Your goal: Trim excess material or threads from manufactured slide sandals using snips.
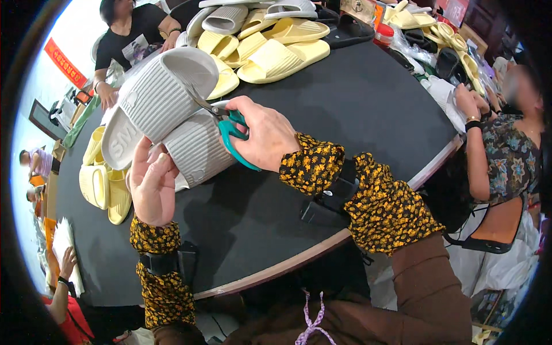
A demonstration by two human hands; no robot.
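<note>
Gray slippers [161, 95] against left grip [154, 190], hold unclear; right grip [265, 133] around teal scissors [230, 144]; red jar [384, 33] beyond

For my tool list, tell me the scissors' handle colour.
The scissors' handles are teal, seen best in the head view.

gripping teal-handled scissors [228, 142] in the right hand [265, 133], touching grey slide sandals [167, 89] with the left hand [154, 187] (near yellow slides [287, 60]), over a black table [351, 98].

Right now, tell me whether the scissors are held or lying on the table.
Held: the right hand grips the scissors by their teal handles, blades pointing toward a grey slipper.
</note>
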